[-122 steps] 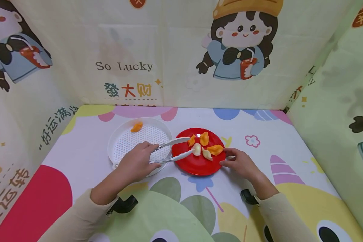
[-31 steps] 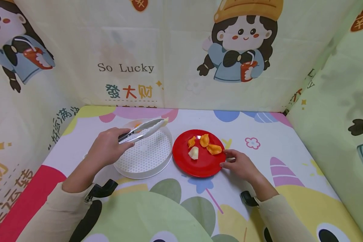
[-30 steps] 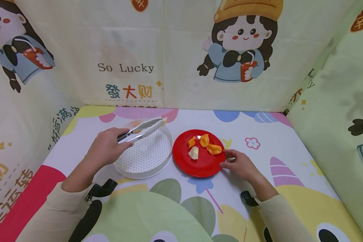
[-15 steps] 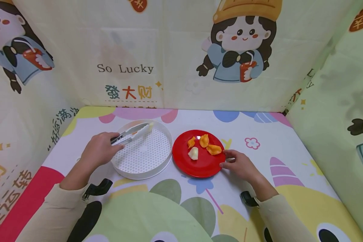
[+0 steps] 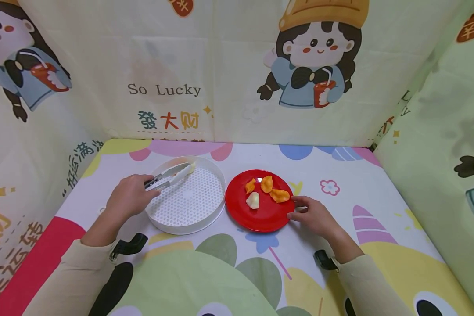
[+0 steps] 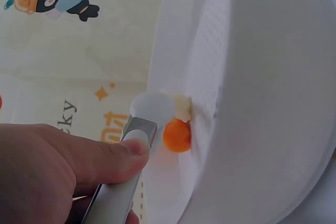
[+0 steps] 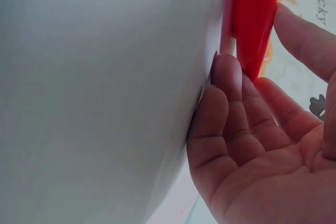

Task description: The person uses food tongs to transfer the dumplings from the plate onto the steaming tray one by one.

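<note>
My left hand point(image 5: 128, 195) grips metal tongs point(image 5: 167, 175) with white tips, their arms close together. At those tips is a pale dumpling point(image 5: 191, 167), low over the back of a round white steamer tray point(image 5: 181, 215) with a dotted base. In the left wrist view, an orange dumpling point(image 6: 177, 136) sits beside the pale one; the tongs cover it in the head view. My right hand point(image 5: 314, 213) pinches the right rim of a red plate point(image 5: 260, 221). On the plate lie three orange dumplings point(image 5: 266, 183) and one pale dumpling point(image 5: 253, 200).
The tray and plate stand side by side on a table with a cartoon-print cover point(image 5: 256, 267). Printed cloth walls point(image 5: 237, 87) close in the back and both sides. A black strap mount point(image 5: 130, 245) sits on my left wrist.
The tongs have moved left from the red plate to the tray, carrying a pale dumpling; the plate went from two pale ones to one. Lately the tips shifted slightly left. My right hand stayed put.
</note>
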Available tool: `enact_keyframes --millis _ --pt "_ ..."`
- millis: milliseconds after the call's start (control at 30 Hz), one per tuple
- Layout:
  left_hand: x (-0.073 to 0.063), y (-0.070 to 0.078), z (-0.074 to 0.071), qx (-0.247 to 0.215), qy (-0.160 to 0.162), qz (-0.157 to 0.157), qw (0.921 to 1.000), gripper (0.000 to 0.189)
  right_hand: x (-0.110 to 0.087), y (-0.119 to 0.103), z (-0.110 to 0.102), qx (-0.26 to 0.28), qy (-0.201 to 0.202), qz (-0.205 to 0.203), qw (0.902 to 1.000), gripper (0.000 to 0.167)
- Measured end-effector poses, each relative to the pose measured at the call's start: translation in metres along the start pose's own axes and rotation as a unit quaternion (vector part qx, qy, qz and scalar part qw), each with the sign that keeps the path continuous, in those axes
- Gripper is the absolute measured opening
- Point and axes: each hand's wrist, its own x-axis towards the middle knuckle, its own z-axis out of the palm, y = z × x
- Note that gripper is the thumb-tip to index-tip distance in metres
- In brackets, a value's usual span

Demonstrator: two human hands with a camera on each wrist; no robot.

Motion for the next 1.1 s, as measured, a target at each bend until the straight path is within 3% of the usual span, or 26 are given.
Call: enact_keyframes --millis 500,833,1100 --pt "-0.005 0.009 -0.001 0.008 0.01 0.005 0.9999 0.071 -0.003 -0.002 0.0 -0.001 -0.003 0.0 1.0 0.074" --pt "-0.023 0.04 -0.007 0.002 0.034 0.084 0.9959 0.068 -0.002 -0.002 -0.001 -0.001 -0.004 -0.002 1.0 0.073" --pt "-0.037 0.07 0.008 0.012 0.034 0.156 0.9871 0.064 -0.002 -0.002 -0.001 0.001 -0.008 0.001 1.0 0.073"
